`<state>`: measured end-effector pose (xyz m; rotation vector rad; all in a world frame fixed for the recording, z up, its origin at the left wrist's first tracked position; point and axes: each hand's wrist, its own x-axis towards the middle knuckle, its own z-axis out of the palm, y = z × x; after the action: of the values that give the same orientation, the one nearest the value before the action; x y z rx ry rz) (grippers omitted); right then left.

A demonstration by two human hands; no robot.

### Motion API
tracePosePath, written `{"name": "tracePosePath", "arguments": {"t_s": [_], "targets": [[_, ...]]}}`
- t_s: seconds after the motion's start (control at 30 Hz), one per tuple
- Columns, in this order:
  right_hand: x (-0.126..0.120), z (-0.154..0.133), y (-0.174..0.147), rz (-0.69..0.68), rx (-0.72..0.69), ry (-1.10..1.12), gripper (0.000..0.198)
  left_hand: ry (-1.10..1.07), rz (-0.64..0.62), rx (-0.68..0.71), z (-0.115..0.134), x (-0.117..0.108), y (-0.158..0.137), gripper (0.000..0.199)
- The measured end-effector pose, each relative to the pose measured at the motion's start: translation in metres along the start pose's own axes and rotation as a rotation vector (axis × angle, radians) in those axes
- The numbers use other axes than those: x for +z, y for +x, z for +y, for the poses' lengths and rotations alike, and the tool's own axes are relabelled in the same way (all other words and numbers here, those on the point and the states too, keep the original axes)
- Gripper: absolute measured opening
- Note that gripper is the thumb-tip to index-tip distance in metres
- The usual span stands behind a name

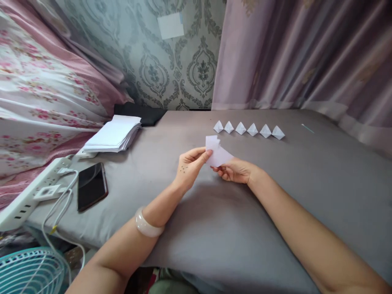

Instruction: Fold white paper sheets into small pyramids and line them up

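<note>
Left hand [190,166] and right hand [234,169] are both gripping a partly folded paper [218,154] on the near side of the folded-paper row [241,128]. Being presumably light and easily creased, it is likely favouring fingertip holds along its edges.

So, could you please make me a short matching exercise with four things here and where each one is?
Column one
1. White paper piece
2. Six folded paper shapes
3. Phone
4. Pale bangle

Column two
A. Around the left forearm
B. Lying beside the power strip
C. Pinched by the left hand and touching the right hand
D. In a row on the gray cloth

Pairs: 1-C, 2-D, 3-B, 4-A.
</note>
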<state>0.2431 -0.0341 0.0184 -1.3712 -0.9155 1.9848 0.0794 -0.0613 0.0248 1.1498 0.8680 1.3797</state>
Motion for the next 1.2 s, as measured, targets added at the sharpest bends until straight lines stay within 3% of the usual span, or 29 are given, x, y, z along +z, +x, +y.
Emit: {"name": "tracePosePath", "arguments": {"t_s": [0.07, 0.13, 0.23, 0.3, 0.47, 0.57, 0.7, 1.0, 1.2], "targets": [[-0.003, -0.005, -0.001, 0.236, -0.174, -0.147, 0.012, -0.074, 0.068, -0.081, 0.002, -0.001, 0.002, 0.028], [-0.003, -0.012, -0.007, 0.471, -0.456, -0.241, 0.018, -0.125, 0.089, -0.146, 0.004, -0.002, 0.004, 0.028], [0.009, -0.022, -0.023, 0.555, -0.85, -0.361, 0.028, -0.161, 0.105, -0.207, 0.005, -0.003, 0.003, 0.025], [0.022, -0.023, -0.034, 0.575, -0.996, -0.46, 0.029, -0.171, 0.11, -0.22, 0.003, -0.002, 0.002, 0.024], [0.044, -0.012, -0.042, 0.665, -1.033, -0.654, 0.027, -0.122, 0.077, -0.182, -0.001, 0.001, -0.001, 0.022], [0.045, -0.006, -0.039, 0.697, -1.017, -0.706, 0.019, -0.06, 0.063, -0.145, 0.001, 0.002, -0.002, 0.022], [0.045, -0.003, -0.038, 0.731, -1.105, -0.763, 0.012, -0.066, 0.056, -0.098, 0.003, 0.004, -0.004, 0.022], [0.047, 0.001, -0.037, 0.69, -1.379, -0.9, 0.004, -0.249, 0.125, -0.01, 0.006, 0.005, 0.001, 0.025], [0.047, 0.006, -0.033, 0.678, -1.398, -0.986, 0.009, -0.294, 0.158, -0.041, 0.004, 0.002, 0.002, 0.023]]}}
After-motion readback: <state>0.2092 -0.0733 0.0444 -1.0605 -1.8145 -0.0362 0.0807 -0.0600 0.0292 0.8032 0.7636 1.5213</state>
